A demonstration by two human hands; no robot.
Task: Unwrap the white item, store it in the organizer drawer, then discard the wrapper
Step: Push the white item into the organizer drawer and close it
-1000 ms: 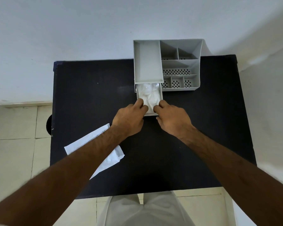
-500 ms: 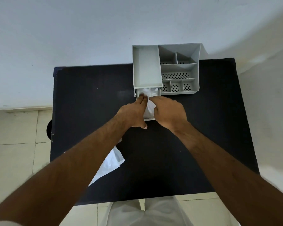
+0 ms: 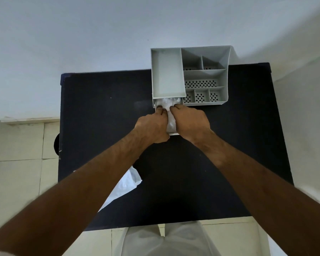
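Note:
The grey organizer stands at the back edge of the black table. Its drawer is pulled out toward me. The white item, crumpled and soft, lies inside the drawer. My left hand and my right hand both lie over the drawer, fingers bent, fingertips pinched on the white item near the organizer's front. My hands hide most of the drawer. The white wrapper lies flat on the table near me, partly under my left forearm.
The organizer has a deep tray on top at the left and several small perforated compartments at the right. A pale wall rises behind the table. Tiled floor shows on the left and in front, and my legs stand at the table's near edge.
Both hands have moved from the drawer's front edge forward over the drawer, onto the white item. My left forearm now covers more of the wrapper.

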